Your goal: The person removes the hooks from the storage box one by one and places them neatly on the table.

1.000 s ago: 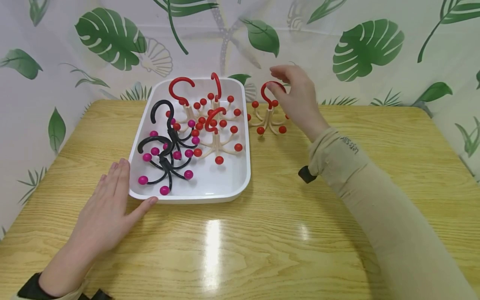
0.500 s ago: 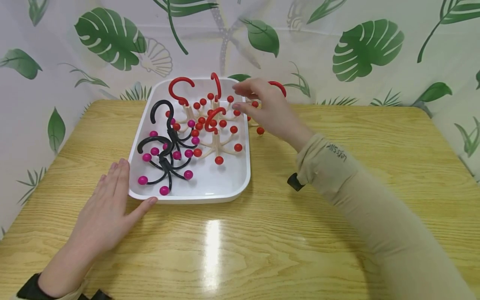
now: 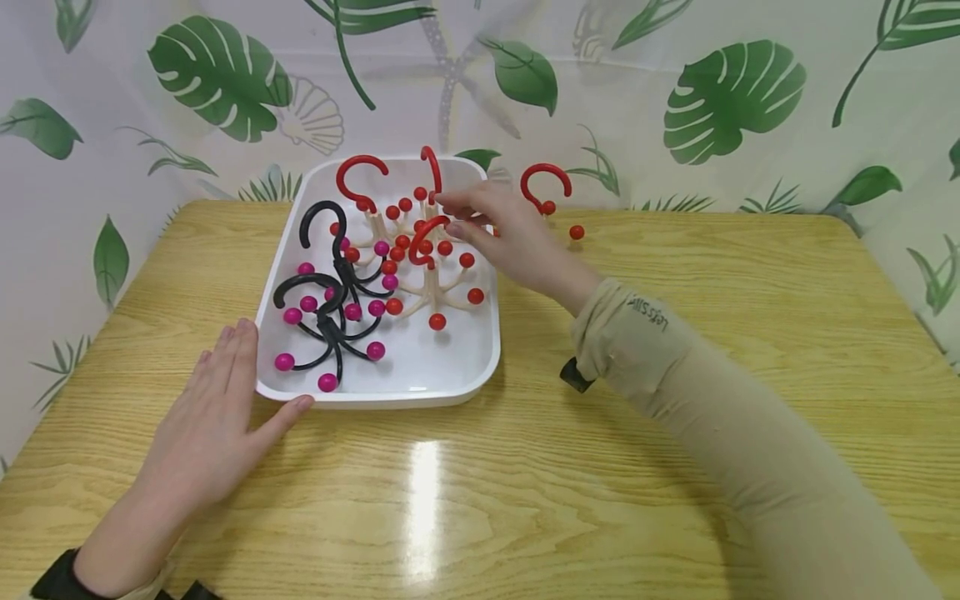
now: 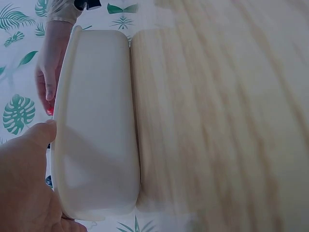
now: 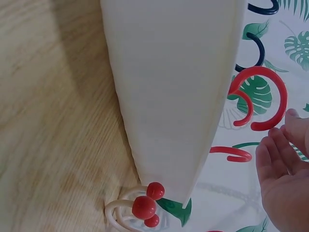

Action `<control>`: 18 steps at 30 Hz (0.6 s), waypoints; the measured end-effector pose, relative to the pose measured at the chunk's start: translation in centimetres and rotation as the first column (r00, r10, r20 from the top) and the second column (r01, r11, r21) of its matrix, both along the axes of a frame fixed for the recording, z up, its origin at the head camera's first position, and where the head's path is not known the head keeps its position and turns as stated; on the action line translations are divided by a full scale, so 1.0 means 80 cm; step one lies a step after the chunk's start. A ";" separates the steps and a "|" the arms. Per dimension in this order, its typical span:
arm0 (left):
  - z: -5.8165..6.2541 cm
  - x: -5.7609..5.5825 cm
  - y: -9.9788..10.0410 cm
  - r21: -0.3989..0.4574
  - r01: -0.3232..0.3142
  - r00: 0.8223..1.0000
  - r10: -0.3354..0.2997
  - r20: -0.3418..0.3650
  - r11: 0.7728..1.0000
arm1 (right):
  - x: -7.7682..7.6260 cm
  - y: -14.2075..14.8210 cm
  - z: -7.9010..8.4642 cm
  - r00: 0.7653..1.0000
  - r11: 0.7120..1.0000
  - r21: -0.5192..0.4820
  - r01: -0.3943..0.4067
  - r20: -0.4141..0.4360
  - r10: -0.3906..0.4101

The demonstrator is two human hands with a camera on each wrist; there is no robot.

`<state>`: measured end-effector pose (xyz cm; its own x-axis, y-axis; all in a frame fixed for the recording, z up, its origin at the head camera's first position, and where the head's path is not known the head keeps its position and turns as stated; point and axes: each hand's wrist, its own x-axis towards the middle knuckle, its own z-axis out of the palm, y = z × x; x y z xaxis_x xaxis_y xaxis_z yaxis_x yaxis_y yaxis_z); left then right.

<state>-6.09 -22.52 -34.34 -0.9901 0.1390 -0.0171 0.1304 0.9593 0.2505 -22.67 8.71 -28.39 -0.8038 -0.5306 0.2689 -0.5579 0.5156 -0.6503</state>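
Note:
A white tray (image 3: 420, 383) holds several scalp massagers with hooked handles. Two are black with magenta balls, such as the front black massager (image 3: 327, 321); the rest have red hooks, beige legs and red balls. My left hand (image 3: 206, 425) rests with straight fingers along the tray's left side, its thumb at the front corner. Over the tray's right rim reaches my right hand (image 3: 510, 233), its fingertips by the hook of the front red massager (image 3: 431, 283). In the right wrist view the fingers (image 5: 273, 150) are close to that red hook (image 5: 282, 96) but not curled round it.
One more red-hooked massager (image 3: 546, 171) stands on the table just right of the tray, partly hidden by my right hand. Behind the wooden table (image 3: 600, 500) hangs a leaf-patterned cloth (image 3: 615, 92).
My right hand has moved left from the massager outside the tray, over the rim to the red hooks inside. That massager stays on the table. My left hand has not moved.

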 end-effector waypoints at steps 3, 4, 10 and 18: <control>-0.001 0.000 0.000 0.003 0.000 1.000 0.000 -0.001 1.000 | 0.000 -0.001 -0.002 1.000 1.000 0.004 -0.009 -0.019 0.009; -0.001 0.000 0.000 0.003 0.001 1.000 -0.001 -0.003 1.000 | 0.000 -0.002 -0.003 1.000 1.000 0.007 -0.011 -0.026 0.011; -0.002 0.000 0.000 0.005 0.004 1.000 -0.004 -0.009 1.000 | -0.001 -0.004 -0.007 0.998 1.000 0.029 0.007 -0.057 -0.005; -0.005 0.001 0.000 0.008 0.000 1.000 0.000 -0.008 1.000 | -0.001 -0.009 -0.010 0.997 1.000 0.007 0.007 -0.082 -0.006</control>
<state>-5.97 -22.50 -34.73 -0.9903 0.1389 -0.0078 0.1323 0.9573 0.2571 -22.75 8.03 -29.20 -0.7826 -0.5277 0.3303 -0.6060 0.5242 -0.5982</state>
